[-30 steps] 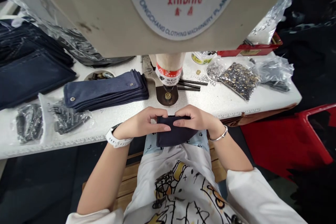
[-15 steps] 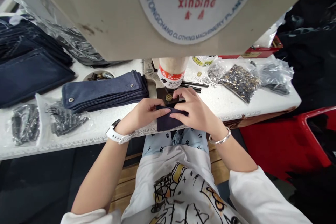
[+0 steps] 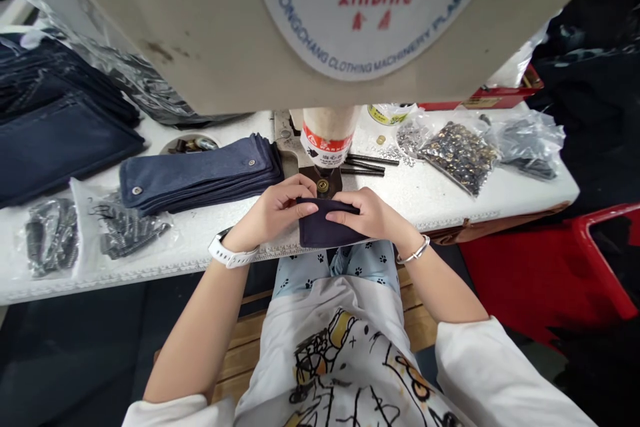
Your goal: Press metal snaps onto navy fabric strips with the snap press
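Note:
My left hand [image 3: 277, 210] and my right hand [image 3: 367, 213] pinch a dark navy fabric piece [image 3: 325, 232] from both sides at the white table's front edge. Its top edge lies just in front of the brass die [image 3: 323, 185] on the base of the snap press machine [image 3: 320, 20]. The press head [image 3: 327, 130], cream with a red label, hangs right above the die. A white watch sits on my left wrist and a silver bangle on my right.
A stack of navy fabric strips with snaps [image 3: 200, 173] lies left of the die. Bags of dark metal parts [image 3: 115, 227] sit at the left, a bag of snaps [image 3: 460, 153] at the right. Folded denim [image 3: 55, 127] is far left, a red bin [image 3: 550, 267] at the right.
Both hands carried the fabric piece up from my lap onto the table edge, toward the die. My right hand reached to the die half a second ago and has come back onto the fabric.

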Demonstrator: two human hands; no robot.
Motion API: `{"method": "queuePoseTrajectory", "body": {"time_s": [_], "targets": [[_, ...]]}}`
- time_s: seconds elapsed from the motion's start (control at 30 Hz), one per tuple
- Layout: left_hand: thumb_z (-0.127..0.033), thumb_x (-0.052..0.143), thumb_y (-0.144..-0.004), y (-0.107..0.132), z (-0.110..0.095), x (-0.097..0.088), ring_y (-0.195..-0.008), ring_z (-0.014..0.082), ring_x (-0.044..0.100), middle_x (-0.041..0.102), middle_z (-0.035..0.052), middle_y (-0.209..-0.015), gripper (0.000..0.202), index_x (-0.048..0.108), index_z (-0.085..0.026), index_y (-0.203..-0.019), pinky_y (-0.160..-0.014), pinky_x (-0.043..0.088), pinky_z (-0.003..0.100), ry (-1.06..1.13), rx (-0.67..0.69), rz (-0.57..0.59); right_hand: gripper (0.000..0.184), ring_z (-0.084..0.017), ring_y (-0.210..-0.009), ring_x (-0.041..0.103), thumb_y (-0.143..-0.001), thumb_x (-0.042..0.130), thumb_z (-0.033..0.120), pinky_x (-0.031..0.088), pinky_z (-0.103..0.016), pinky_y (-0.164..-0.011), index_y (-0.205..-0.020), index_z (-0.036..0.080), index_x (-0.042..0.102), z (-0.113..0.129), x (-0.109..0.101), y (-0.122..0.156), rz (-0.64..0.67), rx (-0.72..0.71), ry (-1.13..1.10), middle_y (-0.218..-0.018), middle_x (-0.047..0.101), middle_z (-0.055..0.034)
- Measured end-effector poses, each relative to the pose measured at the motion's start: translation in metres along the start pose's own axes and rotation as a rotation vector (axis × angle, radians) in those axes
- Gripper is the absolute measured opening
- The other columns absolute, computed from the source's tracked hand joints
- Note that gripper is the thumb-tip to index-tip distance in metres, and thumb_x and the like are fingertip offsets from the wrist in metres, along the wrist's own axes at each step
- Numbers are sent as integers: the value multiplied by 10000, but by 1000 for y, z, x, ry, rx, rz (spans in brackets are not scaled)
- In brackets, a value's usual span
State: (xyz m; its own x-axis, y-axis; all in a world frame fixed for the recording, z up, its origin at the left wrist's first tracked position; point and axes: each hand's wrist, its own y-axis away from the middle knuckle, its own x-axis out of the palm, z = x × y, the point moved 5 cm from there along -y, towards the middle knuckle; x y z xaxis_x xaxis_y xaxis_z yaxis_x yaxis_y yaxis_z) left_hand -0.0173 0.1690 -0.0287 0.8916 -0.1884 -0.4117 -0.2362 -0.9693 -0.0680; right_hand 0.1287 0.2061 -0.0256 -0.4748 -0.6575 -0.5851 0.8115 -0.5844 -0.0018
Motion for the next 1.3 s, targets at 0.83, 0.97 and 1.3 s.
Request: {"method": "queuePoseTrajectory", "body": {"time_s": [0.83, 0.97, 1.3], "targets": [[-380, 436, -867, -16, 8, 0, -634, 113, 457, 518, -14, -637, 284, 549, -156, -733, -588, 359, 223, -145, -55, -286, 224, -110, -627, 463, -833, 514, 301, 345, -237, -602, -675, 146, 549, -17, -13, -19, -200, 70, -75, -624, 500, 14], [-387, 418, -872, -25, 8, -4, -731, 150, 515, 578, 10, -694, 302, 588, -150, -796, -648, 384, 247, -156, -9, -298, 185, -150, -702, 538, -823, 516, 261, 403, -266, -690, -701, 143, 591, -22, -19, -25, -246, 45, -78, -645, 541, -7], [-393, 557, -774, -29, 20, -5, -728, 167, 571, 636, 49, -854, 296, 585, -147, -937, -626, 459, 279, -9, -142, -161, 183, -178, -773, 588, -825, 515, 264, 448, -299, -753, -754, 145, 634, -29, -21, -34, -255, 28, -55, -709, 609, -26]]}}
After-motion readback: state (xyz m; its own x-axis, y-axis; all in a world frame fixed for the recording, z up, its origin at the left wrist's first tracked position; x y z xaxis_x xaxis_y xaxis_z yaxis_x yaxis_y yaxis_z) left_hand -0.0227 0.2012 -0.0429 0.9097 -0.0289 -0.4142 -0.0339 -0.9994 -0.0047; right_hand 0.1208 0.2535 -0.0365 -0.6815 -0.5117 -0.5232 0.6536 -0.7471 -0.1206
